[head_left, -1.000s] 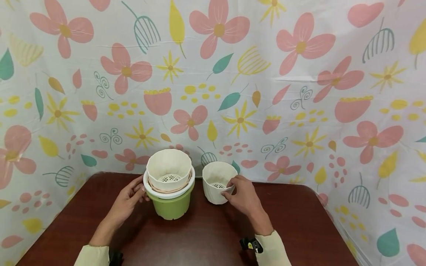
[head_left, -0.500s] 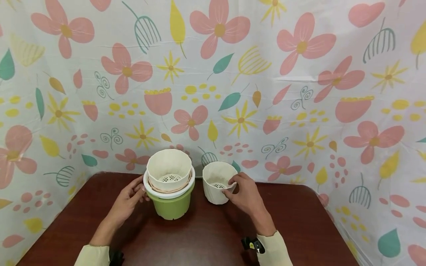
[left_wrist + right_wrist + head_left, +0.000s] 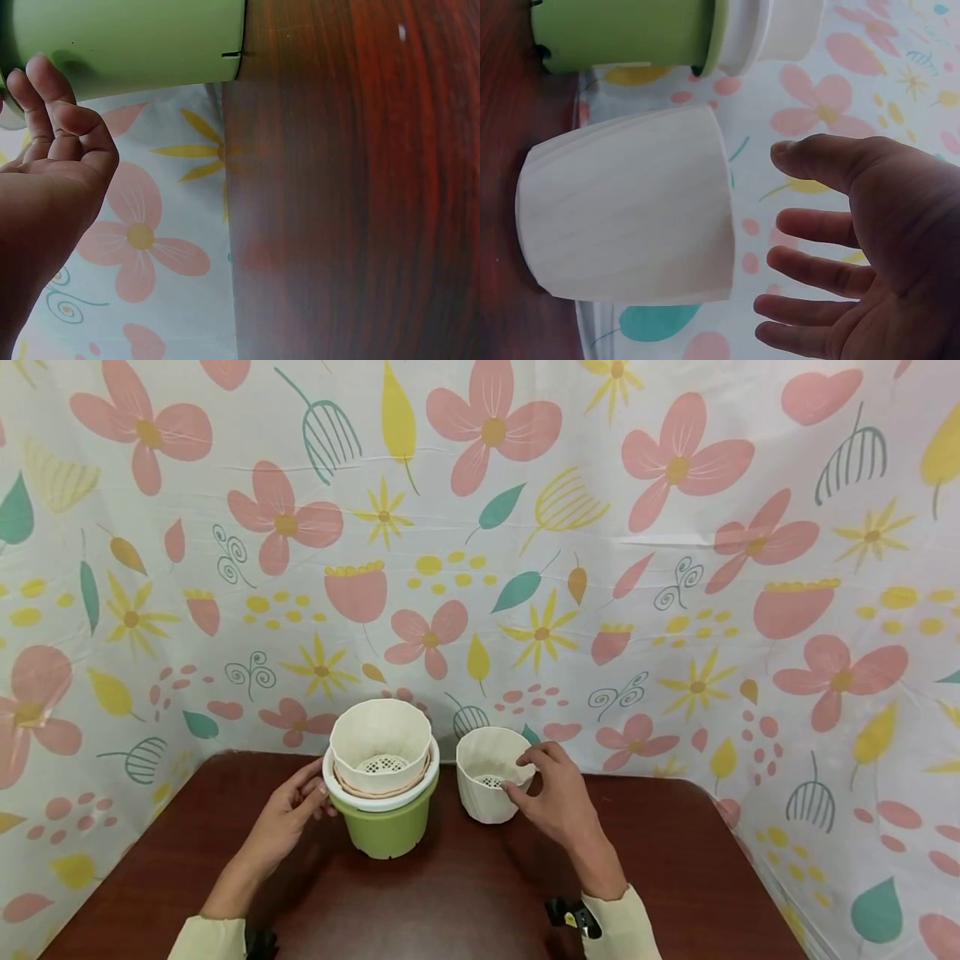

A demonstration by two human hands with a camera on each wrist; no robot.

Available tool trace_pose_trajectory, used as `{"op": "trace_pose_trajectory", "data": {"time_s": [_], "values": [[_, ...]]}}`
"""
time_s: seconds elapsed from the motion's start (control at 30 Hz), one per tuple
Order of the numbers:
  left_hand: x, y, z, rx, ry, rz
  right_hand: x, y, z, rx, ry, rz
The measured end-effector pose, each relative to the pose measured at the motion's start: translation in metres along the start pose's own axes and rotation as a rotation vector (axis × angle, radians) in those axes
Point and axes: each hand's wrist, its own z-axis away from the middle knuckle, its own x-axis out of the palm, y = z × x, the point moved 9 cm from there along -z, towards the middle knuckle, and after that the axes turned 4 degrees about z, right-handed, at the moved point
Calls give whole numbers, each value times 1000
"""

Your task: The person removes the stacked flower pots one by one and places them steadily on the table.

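A stack of flowerpots stands on the left of the table: a green pot (image 3: 386, 831) outermost, a white rim (image 3: 352, 797) inside it, then a thin tan edge and a cream pot (image 3: 378, 735) with a perforated bottom on top. My left hand (image 3: 281, 810) touches the stack's left side at the rim, its fingers loosely bent. To the right stands another cream pot (image 3: 483, 797), ribbed and upright, holes showing in its base. Just off its rim, my right hand (image 3: 558, 797) has thumb and fingers spread, with a gap visible in the right wrist view.
The dark reddish-brown table (image 3: 450, 910) has its back edge against a flower-printed curtain (image 3: 480, 568). A narrow gap separates the stack from the single pot. Black straps (image 3: 573, 917) sit at both wrists.
My right hand has let go of the single cream pot's rim and drawn slightly up and right. The left hand and the pots stay put.
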Motion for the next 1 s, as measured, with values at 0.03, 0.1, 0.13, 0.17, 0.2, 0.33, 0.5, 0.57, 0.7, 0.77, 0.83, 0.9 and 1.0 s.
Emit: {"op": "trace_pose_trajectory", "data": {"time_s": [0.03, 0.1, 0.13, 0.17, 0.2, 0.33, 0.5, 0.57, 0.7, 0.77, 0.83, 0.9, 1.0], "values": [[0, 0, 0, 0, 1, 1, -2, -2, 0, -11, 10, -1], [0, 1, 0, 1, 0, 3, -5, -5, -1, -31, 23, -6], [0, 1, 0, 2, -2, 3, -7, -7, -2, -40, 31, -11], [0, 2, -1, 7, -3, 2, -9, -8, -2, -51, 39, -14], [0, 2, -1, 11, -5, 1, -10, -10, -3, -58, 45, -20], [-2, 4, -1, 23, -7, -1, -14, -16, -5, -90, 65, -42], [-4, 4, 0, 16, -2, 0, -16, -22, -6, -101, 65, -39], [-4, 3, 0, 14, -4, 0, -19, -24, -6, -101, 71, -33], [-2, 2, 0, 10, -5, 2, -24, -29, -6, -111, 84, -14], [-2, 1, 0, 7, -4, 3, -26, -31, -6, -112, 85, -5], [-1, 0, 0, 5, -5, 1, -28, -32, -6, -110, 84, 0], [-1, 0, 0, 5, -5, -3, -29, -33, -6, -105, 81, -1], [0, -1, 0, 9, -6, -8, -31, -35, -6, -99, 78, -8]]}}
